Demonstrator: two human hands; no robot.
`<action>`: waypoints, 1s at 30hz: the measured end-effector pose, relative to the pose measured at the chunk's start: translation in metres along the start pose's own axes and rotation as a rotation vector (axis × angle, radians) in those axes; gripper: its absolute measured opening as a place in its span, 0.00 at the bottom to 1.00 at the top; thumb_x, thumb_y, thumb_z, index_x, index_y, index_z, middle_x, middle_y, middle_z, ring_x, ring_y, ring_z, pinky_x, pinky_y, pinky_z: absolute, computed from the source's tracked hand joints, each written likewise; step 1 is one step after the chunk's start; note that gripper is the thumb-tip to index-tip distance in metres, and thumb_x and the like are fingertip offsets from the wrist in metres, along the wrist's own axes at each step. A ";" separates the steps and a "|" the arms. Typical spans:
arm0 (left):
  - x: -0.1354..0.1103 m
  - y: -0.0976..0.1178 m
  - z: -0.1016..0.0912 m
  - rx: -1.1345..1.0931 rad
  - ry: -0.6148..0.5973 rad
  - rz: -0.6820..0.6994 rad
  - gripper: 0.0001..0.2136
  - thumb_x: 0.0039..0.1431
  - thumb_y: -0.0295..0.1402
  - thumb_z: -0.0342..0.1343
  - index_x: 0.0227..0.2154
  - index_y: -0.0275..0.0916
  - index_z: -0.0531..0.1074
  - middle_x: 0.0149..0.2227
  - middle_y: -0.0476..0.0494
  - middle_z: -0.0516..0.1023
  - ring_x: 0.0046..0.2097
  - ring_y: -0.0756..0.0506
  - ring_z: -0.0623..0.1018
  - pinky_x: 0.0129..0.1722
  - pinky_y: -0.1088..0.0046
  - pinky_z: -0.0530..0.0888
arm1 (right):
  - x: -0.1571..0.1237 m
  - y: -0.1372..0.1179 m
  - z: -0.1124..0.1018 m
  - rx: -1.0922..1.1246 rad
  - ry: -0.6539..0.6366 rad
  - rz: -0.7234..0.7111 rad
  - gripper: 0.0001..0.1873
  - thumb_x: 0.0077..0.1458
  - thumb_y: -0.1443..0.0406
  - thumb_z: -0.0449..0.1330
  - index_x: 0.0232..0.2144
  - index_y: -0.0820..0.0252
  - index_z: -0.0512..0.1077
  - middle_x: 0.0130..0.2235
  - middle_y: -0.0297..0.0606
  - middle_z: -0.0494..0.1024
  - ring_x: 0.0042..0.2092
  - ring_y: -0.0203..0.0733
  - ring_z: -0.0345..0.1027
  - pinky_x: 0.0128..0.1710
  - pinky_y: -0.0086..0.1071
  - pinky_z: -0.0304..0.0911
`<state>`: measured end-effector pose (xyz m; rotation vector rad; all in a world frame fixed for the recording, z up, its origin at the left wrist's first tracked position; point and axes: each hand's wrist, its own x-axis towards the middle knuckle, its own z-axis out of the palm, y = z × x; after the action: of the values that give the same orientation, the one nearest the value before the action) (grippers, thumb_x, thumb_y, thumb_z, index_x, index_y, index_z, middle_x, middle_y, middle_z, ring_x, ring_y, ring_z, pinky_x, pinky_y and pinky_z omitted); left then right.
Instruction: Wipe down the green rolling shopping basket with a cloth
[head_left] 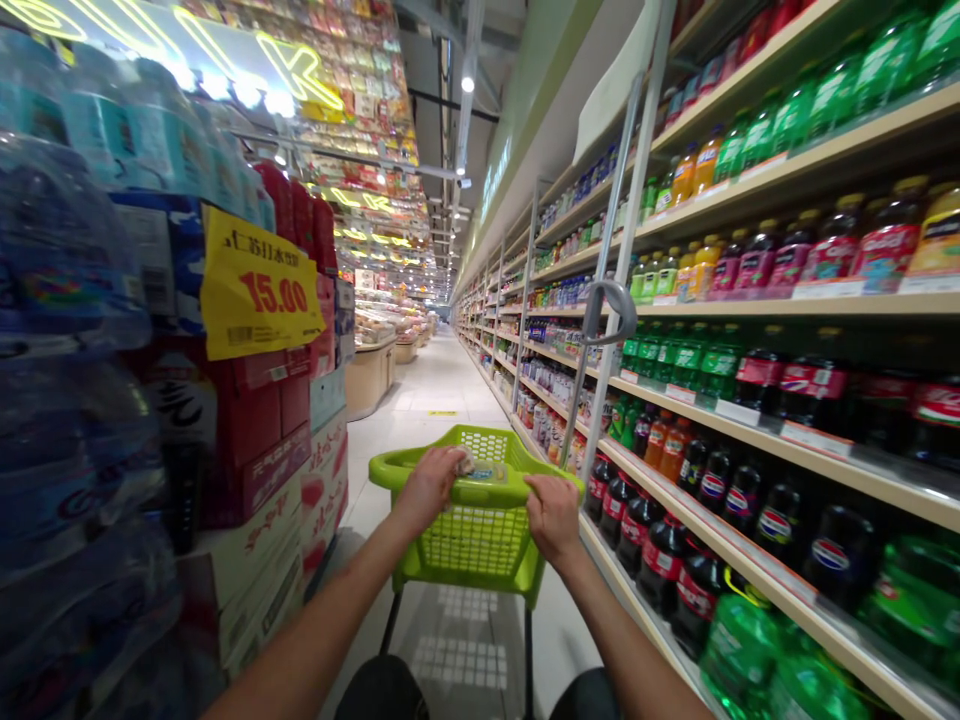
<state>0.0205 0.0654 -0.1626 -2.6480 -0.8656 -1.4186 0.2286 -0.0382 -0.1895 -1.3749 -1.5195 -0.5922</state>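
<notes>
A lime-green shopping cart [480,545] stands in the aisle right in front of me. My left hand [431,485] is closed round the left part of its handle bar [491,492]. My right hand [553,518] grips the right part of the same bar. A small label sits on the bar between the two hands. The basket's inside is mostly hidden from this angle.
Shelves of soda bottles [750,500] run along the right, close to the cart. Stacked water packs and red cartons with a yellow 15.00 price sign [259,290] crowd the left. A metal ladder rail [611,300] leans on the right shelving. The tiled aisle [442,385] stretches ahead.
</notes>
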 end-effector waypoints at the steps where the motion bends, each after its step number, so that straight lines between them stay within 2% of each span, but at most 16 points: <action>1: -0.001 -0.005 -0.004 0.023 0.005 -0.020 0.15 0.53 0.25 0.43 0.42 0.39 0.69 0.45 0.44 0.74 0.48 0.46 0.71 0.51 0.63 0.67 | -0.001 0.000 0.000 -0.012 0.000 -0.017 0.14 0.52 0.69 0.47 0.35 0.60 0.71 0.36 0.37 0.75 0.40 0.40 0.65 0.45 0.36 0.48; 5: -0.014 -0.039 -0.030 0.172 0.153 -0.274 0.13 0.55 0.30 0.43 0.40 0.38 0.69 0.43 0.42 0.75 0.46 0.43 0.72 0.51 0.58 0.66 | -0.004 -0.006 0.003 -0.042 0.006 -0.080 0.13 0.53 0.68 0.48 0.37 0.61 0.71 0.37 0.39 0.75 0.41 0.41 0.64 0.46 0.37 0.48; 7: -0.016 -0.042 -0.032 0.199 0.201 -0.332 0.13 0.55 0.33 0.44 0.40 0.37 0.69 0.42 0.41 0.75 0.45 0.42 0.73 0.50 0.58 0.66 | -0.005 -0.011 0.006 -0.036 0.023 -0.073 0.13 0.52 0.69 0.48 0.37 0.61 0.70 0.37 0.39 0.74 0.41 0.41 0.64 0.46 0.37 0.47; 11: -0.012 -0.014 -0.014 0.110 0.146 -0.221 0.14 0.56 0.33 0.42 0.41 0.36 0.69 0.41 0.41 0.76 0.44 0.44 0.73 0.48 0.62 0.68 | -0.006 -0.012 0.008 -0.023 0.046 -0.059 0.13 0.52 0.69 0.48 0.37 0.61 0.70 0.37 0.38 0.74 0.41 0.41 0.64 0.47 0.38 0.47; 13: -0.011 -0.008 -0.008 0.061 0.104 -0.157 0.15 0.57 0.33 0.41 0.41 0.37 0.69 0.42 0.42 0.75 0.45 0.45 0.73 0.48 0.63 0.69 | -0.006 -0.009 0.008 -0.026 0.046 -0.070 0.13 0.52 0.69 0.48 0.37 0.60 0.70 0.37 0.38 0.74 0.41 0.41 0.64 0.46 0.37 0.48; 16: -0.015 -0.027 -0.018 0.087 0.116 -0.148 0.14 0.56 0.34 0.41 0.40 0.39 0.69 0.43 0.43 0.75 0.46 0.44 0.72 0.52 0.59 0.66 | -0.006 -0.003 0.005 -0.029 0.050 -0.092 0.14 0.53 0.68 0.47 0.38 0.61 0.70 0.37 0.38 0.74 0.41 0.41 0.64 0.46 0.37 0.48; 18: -0.020 -0.048 -0.028 0.137 0.209 -0.265 0.15 0.56 0.34 0.40 0.40 0.38 0.69 0.43 0.41 0.75 0.46 0.42 0.72 0.51 0.56 0.66 | -0.006 -0.001 0.005 -0.027 0.053 -0.099 0.14 0.53 0.68 0.47 0.38 0.61 0.70 0.37 0.38 0.75 0.42 0.41 0.64 0.47 0.37 0.48; 20: -0.020 -0.057 -0.032 0.157 0.302 -0.413 0.16 0.56 0.34 0.40 0.40 0.36 0.69 0.43 0.38 0.74 0.46 0.41 0.73 0.47 0.57 0.69 | -0.006 -0.002 0.006 -0.026 0.059 -0.092 0.14 0.53 0.68 0.47 0.38 0.61 0.70 0.37 0.38 0.75 0.42 0.41 0.64 0.47 0.37 0.48; 21: -0.018 -0.054 -0.029 0.148 0.314 -0.448 0.16 0.56 0.34 0.40 0.41 0.36 0.68 0.43 0.38 0.74 0.45 0.41 0.73 0.46 0.58 0.70 | -0.006 -0.003 0.007 -0.026 0.064 -0.083 0.14 0.53 0.69 0.47 0.38 0.61 0.70 0.37 0.38 0.75 0.41 0.41 0.64 0.47 0.38 0.48; 23: -0.012 -0.031 -0.016 0.101 0.261 -0.390 0.15 0.56 0.33 0.40 0.41 0.37 0.68 0.43 0.40 0.74 0.45 0.43 0.73 0.46 0.62 0.70 | -0.006 -0.005 0.009 -0.026 0.067 -0.063 0.13 0.53 0.69 0.47 0.37 0.61 0.70 0.37 0.38 0.75 0.41 0.41 0.64 0.47 0.38 0.48; 27: 0.004 0.033 0.016 0.034 0.000 -0.053 0.15 0.55 0.26 0.42 0.43 0.41 0.68 0.44 0.45 0.74 0.46 0.46 0.71 0.49 0.66 0.68 | -0.005 -0.007 0.009 -0.031 0.046 -0.043 0.14 0.53 0.69 0.47 0.38 0.60 0.70 0.38 0.38 0.75 0.42 0.41 0.64 0.47 0.38 0.48; 28: 0.006 0.042 0.018 0.044 -0.046 -0.012 0.15 0.55 0.26 0.42 0.43 0.42 0.68 0.44 0.46 0.74 0.46 0.46 0.71 0.49 0.66 0.68 | -0.005 -0.007 0.008 -0.036 0.041 -0.043 0.14 0.53 0.68 0.47 0.38 0.60 0.70 0.38 0.38 0.75 0.42 0.41 0.63 0.48 0.38 0.48; 30: 0.007 0.042 0.014 0.069 -0.086 -0.005 0.16 0.56 0.26 0.42 0.45 0.43 0.67 0.45 0.46 0.73 0.47 0.46 0.71 0.49 0.66 0.68 | -0.005 -0.006 0.008 -0.042 0.033 -0.050 0.14 0.54 0.68 0.47 0.38 0.60 0.70 0.38 0.38 0.75 0.43 0.41 0.63 0.48 0.38 0.47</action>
<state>0.0542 0.0367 -0.1558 -2.6743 -0.9111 -1.2599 0.2200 -0.0356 -0.1960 -1.3565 -1.5264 -0.6779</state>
